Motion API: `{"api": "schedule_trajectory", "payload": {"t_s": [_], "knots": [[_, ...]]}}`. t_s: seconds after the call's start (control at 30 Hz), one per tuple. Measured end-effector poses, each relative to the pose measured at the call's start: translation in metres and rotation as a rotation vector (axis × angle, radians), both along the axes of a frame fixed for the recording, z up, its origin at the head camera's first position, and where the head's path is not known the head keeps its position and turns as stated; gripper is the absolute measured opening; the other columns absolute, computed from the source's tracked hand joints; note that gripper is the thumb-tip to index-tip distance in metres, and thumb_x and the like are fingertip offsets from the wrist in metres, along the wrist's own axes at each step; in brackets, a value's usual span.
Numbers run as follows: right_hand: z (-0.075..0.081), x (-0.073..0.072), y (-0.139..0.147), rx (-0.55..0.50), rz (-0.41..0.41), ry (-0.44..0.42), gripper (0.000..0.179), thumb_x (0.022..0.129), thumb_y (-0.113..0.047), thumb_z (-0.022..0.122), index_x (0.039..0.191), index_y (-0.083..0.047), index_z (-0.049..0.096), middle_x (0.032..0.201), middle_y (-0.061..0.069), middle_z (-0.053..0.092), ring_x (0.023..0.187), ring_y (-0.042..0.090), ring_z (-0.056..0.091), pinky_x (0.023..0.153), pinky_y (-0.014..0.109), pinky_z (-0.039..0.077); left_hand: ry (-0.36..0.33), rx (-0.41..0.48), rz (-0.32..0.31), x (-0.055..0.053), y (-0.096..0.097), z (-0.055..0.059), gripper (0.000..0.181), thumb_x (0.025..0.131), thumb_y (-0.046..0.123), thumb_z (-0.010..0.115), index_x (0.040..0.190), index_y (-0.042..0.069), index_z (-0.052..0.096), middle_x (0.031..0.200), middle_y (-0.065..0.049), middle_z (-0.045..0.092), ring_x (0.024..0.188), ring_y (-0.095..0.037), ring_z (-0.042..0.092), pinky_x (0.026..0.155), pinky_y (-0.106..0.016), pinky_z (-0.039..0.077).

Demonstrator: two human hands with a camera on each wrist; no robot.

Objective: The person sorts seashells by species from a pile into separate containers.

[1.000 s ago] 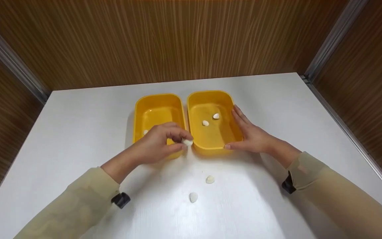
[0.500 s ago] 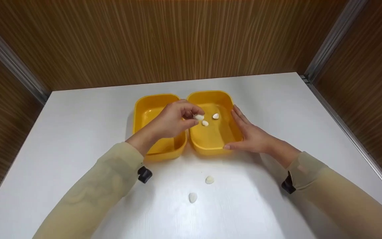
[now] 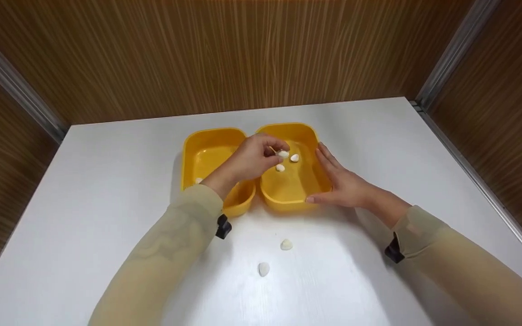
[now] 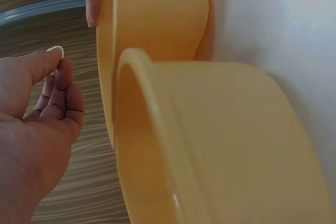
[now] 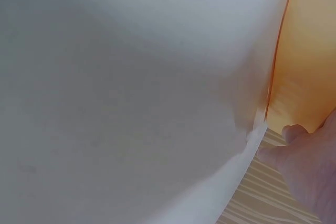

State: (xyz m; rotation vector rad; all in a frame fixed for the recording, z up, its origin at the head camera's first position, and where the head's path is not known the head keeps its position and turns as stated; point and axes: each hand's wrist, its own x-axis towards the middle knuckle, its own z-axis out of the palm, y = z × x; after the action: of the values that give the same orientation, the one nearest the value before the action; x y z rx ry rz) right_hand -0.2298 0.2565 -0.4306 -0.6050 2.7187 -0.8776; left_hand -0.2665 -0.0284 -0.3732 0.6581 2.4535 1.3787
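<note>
Over the right yellow plastic box (image 3: 290,206), my left hand (image 3: 255,157) pinches a small white seashell (image 3: 283,154) between thumb and fingertips. The left wrist view shows the pale edge of that shell (image 4: 59,51) above the thumb. Two more shells, one to the right (image 3: 294,158) and one nearer the front (image 3: 280,168), lie on this box's floor. My right hand (image 3: 347,185) rests against its right side, fingers straight along the outer wall and thumb at the front rim. The left yellow box (image 3: 211,156), partly hidden by my left arm, contains a white shell (image 3: 198,180).
Two loose shells lie on the white table (image 3: 107,181) before the boxes, a cream one (image 3: 286,244) and a greyish one (image 3: 263,269). The boxes stand side by side with a narrow gap. Wood-grain panels (image 3: 243,59) enclose the back and sides.
My left hand, holding the shell, has moved from the left box's front right corner, rightward and farther back, over the right box. My right hand has stayed in place.
</note>
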Motion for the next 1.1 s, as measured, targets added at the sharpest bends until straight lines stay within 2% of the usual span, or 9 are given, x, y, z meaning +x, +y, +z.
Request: {"api": "schedule_trajectory", "payload": {"t_s": [0.13, 0.23, 0.37, 0.5, 0.73, 0.9, 1.0, 1.1], "knots": [[0.0, 0.001, 0.0, 0.007, 0.011, 0.015, 0.131, 0.085, -0.065, 0.081, 0.171, -0.016, -0.005, 0.176, -0.009, -0.019, 0.162, 0.036, 0.011, 0.127, 0.059, 0.022, 0.004, -0.013, -0.037, -0.003, 0.009, -0.006, 0.025, 0.104, 0.007, 0.069, 0.127, 0.011, 0.075, 0.123, -0.005, 0.061, 0.097, -0.019, 0.063, 0.085, -0.024, 0.058], [0.001, 0.001, 0.0, 0.01, 0.01, 0.012, 0.131, 0.085, -0.065, 0.08, 0.171, -0.016, -0.005, 0.176, -0.009, -0.019, 0.162, 0.036, 0.01, 0.126, 0.061, 0.021, 0.049, -0.047, -0.073, -0.004, 0.014, -0.009, 0.025, 0.103, 0.006, 0.069, 0.127, 0.009, 0.075, 0.123, -0.008, 0.061, 0.096, -0.019, 0.064, 0.085, -0.024, 0.058], [0.001, 0.002, 0.0, 0.014, 0.001, 0.003, 0.13, 0.085, -0.067, 0.079, 0.171, -0.019, -0.005, 0.176, -0.01, -0.019, 0.162, 0.037, 0.01, 0.126, 0.063, 0.022, 0.091, -0.108, -0.091, -0.005, 0.019, -0.012, 0.025, 0.104, 0.007, 0.069, 0.128, 0.01, 0.075, 0.121, -0.007, 0.061, 0.1, -0.02, 0.062, 0.087, -0.023, 0.057], [0.001, 0.001, -0.001, 0.018, -0.002, 0.005, 0.13, 0.085, -0.068, 0.078, 0.171, -0.022, -0.006, 0.176, -0.011, -0.02, 0.161, 0.039, 0.014, 0.124, 0.063, 0.025, 0.08, -0.141, -0.082, -0.006, 0.023, -0.015, 0.025, 0.104, 0.009, 0.069, 0.128, 0.013, 0.075, 0.123, -0.005, 0.061, 0.103, -0.02, 0.06, 0.089, -0.023, 0.056], [0.0, 0.001, -0.002, 0.015, 0.004, 0.005, 0.129, 0.085, -0.067, 0.079, 0.171, -0.025, -0.008, 0.176, -0.012, -0.02, 0.161, 0.038, 0.014, 0.125, 0.062, 0.025, 0.097, -0.166, -0.035, -0.006, 0.024, -0.016, 0.033, 0.104, 0.008, 0.069, 0.136, 0.016, 0.072, 0.139, -0.007, 0.056, 0.111, -0.021, 0.06, 0.099, -0.025, 0.054], [0.0, 0.001, -0.002, 0.022, 0.001, 0.003, 0.13, 0.084, -0.068, 0.079, 0.171, -0.024, -0.008, 0.176, -0.013, -0.019, 0.162, 0.038, 0.013, 0.125, 0.062, 0.024, 0.081, -0.138, -0.019, -0.002, 0.018, -0.011, 0.033, 0.105, 0.006, 0.067, 0.137, 0.013, 0.07, 0.14, -0.008, 0.056, 0.114, -0.021, 0.06, 0.096, -0.024, 0.056], [0.001, 0.001, -0.002, 0.024, -0.007, -0.003, 0.13, 0.084, -0.067, 0.079, 0.171, -0.023, -0.007, 0.175, -0.014, -0.02, 0.162, 0.037, 0.011, 0.125, 0.063, 0.023, 0.055, -0.099, -0.023, 0.004, 0.014, -0.004, 0.033, 0.105, 0.006, 0.067, 0.137, 0.012, 0.07, 0.139, -0.007, 0.056, 0.111, -0.021, 0.06, 0.093, -0.023, 0.057], [0.002, 0.001, -0.001, 0.029, -0.011, -0.001, 0.129, 0.085, -0.065, 0.079, 0.172, -0.021, -0.005, 0.176, -0.013, -0.019, 0.162, 0.037, 0.01, 0.125, 0.063, 0.022, 0.059, -0.072, -0.038, 0.012, 0.009, 0.005, 0.031, 0.104, 0.007, 0.068, 0.135, 0.014, 0.072, 0.135, -0.005, 0.057, 0.108, -0.019, 0.061, 0.091, -0.022, 0.057]]}}
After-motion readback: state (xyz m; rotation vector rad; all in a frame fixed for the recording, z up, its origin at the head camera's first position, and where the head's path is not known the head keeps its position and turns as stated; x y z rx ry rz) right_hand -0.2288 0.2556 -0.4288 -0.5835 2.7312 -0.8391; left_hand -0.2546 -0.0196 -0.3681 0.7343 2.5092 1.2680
